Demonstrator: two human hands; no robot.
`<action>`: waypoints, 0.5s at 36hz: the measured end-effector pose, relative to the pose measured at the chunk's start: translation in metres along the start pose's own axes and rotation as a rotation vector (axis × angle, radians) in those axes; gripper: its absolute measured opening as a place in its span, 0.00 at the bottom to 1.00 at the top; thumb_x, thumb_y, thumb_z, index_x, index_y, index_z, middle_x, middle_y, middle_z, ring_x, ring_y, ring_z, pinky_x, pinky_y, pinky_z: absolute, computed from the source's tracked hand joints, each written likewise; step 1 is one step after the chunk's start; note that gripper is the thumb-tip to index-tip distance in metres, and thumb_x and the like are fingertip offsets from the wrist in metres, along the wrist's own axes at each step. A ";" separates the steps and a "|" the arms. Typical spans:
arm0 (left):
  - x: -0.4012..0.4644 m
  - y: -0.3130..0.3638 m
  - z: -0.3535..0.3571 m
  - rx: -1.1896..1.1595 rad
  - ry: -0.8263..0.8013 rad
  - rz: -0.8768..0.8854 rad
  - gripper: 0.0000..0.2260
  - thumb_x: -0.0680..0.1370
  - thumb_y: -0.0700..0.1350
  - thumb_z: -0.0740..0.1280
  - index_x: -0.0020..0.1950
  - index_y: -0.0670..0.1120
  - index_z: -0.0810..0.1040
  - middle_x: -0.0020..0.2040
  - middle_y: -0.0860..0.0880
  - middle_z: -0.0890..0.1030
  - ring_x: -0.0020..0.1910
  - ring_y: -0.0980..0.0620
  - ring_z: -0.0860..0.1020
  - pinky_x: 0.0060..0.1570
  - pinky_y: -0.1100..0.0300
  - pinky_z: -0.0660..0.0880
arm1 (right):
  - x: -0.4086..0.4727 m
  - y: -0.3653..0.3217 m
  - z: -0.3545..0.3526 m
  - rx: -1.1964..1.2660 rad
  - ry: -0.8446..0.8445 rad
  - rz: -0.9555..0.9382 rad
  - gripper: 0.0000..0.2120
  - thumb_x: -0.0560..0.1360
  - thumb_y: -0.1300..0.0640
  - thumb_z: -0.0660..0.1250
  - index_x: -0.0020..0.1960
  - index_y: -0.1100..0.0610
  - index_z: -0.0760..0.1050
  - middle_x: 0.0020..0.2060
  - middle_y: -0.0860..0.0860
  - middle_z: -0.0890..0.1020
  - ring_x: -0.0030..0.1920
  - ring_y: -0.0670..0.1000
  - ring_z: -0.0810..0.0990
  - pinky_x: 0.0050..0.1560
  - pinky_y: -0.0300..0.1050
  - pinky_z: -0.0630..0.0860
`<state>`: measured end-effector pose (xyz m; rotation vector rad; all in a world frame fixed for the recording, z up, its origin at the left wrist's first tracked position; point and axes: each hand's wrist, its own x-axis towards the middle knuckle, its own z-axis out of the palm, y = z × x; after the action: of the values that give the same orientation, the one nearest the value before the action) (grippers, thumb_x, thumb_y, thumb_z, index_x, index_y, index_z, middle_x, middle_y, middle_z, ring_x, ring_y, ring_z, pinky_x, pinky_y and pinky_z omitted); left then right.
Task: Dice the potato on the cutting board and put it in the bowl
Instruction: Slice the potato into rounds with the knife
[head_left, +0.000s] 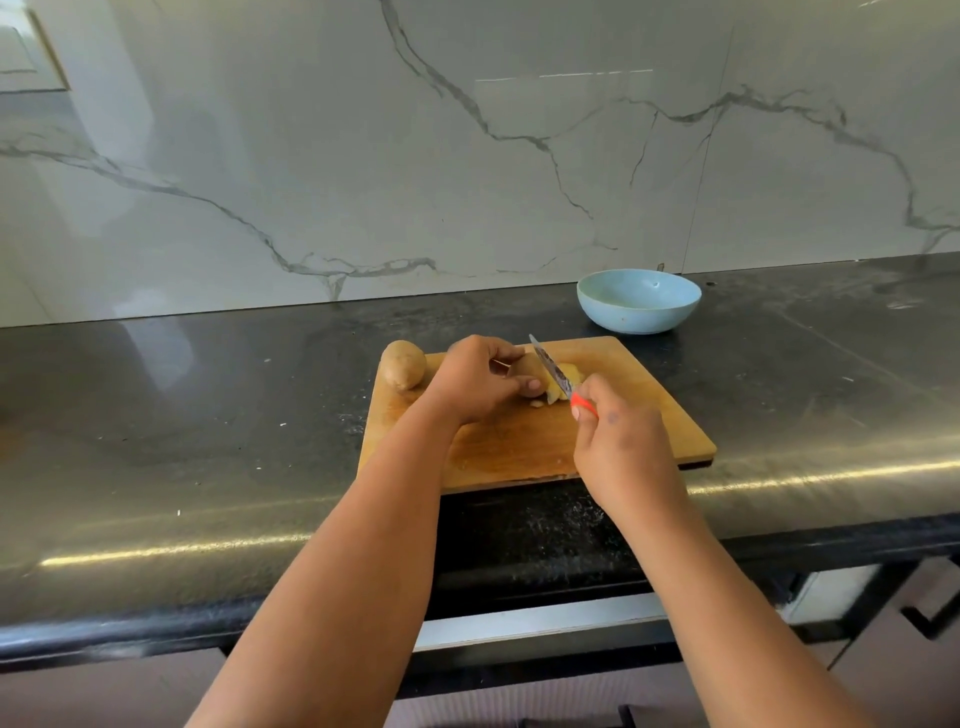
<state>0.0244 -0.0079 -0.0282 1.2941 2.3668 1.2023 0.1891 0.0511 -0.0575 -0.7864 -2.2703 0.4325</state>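
A: How is the knife held?
B: The right hand, nearest, is wrapped round the red handle of the knife. Just beyond, the left hand curls over the cut potato mid cutting board.
A: Any advice?
B: I'd tuck those fingertips back and slice straight down, evenly.
A: And further off?
B: A whole potato sits on the board's far left corner. The blue bowl, far right on the counter, appears empty.
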 end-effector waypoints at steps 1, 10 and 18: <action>0.000 0.000 0.000 0.001 0.004 0.001 0.25 0.72 0.47 0.76 0.67 0.43 0.77 0.59 0.49 0.81 0.52 0.55 0.76 0.49 0.65 0.70 | 0.000 0.000 0.000 -0.007 0.002 -0.008 0.08 0.82 0.57 0.58 0.57 0.55 0.74 0.32 0.48 0.72 0.27 0.41 0.67 0.24 0.33 0.55; 0.001 0.000 0.001 0.013 0.022 -0.006 0.24 0.71 0.47 0.77 0.65 0.43 0.78 0.57 0.49 0.81 0.52 0.54 0.77 0.50 0.64 0.72 | -0.002 -0.001 0.005 -0.063 -0.022 0.003 0.10 0.82 0.58 0.58 0.61 0.54 0.72 0.29 0.44 0.68 0.27 0.41 0.67 0.25 0.33 0.55; 0.002 -0.003 0.001 -0.002 0.032 0.004 0.24 0.70 0.47 0.77 0.65 0.43 0.79 0.58 0.48 0.81 0.54 0.53 0.77 0.53 0.64 0.72 | 0.010 -0.006 0.004 -0.045 -0.042 0.004 0.08 0.82 0.57 0.57 0.59 0.55 0.72 0.32 0.46 0.71 0.29 0.41 0.68 0.24 0.33 0.57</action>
<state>0.0213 -0.0067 -0.0304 1.2884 2.3855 1.2359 0.1781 0.0528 -0.0521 -0.8116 -2.3248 0.4039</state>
